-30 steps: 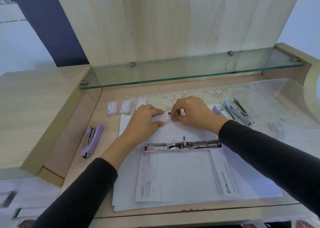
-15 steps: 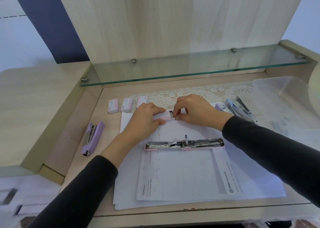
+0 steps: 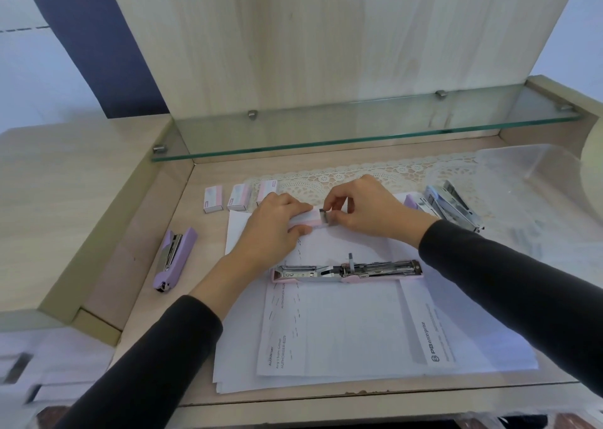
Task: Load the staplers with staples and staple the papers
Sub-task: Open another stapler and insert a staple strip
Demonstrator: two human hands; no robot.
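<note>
Fingers of left hand [image 3: 270,229] grip staple box [image 3: 305,219]; right hand [image 3: 368,207] pinches its mostly hidden staples [image 3: 324,215]

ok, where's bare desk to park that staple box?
Free: the wood strip between the purple stapler and the paper stack, and the lace mat between the held staple box and the glass shelf. Crowded: centre, open pink stapler on the stack, left hand gripping the box, right hand pinching its staples; far right, clustered staplers.
</note>
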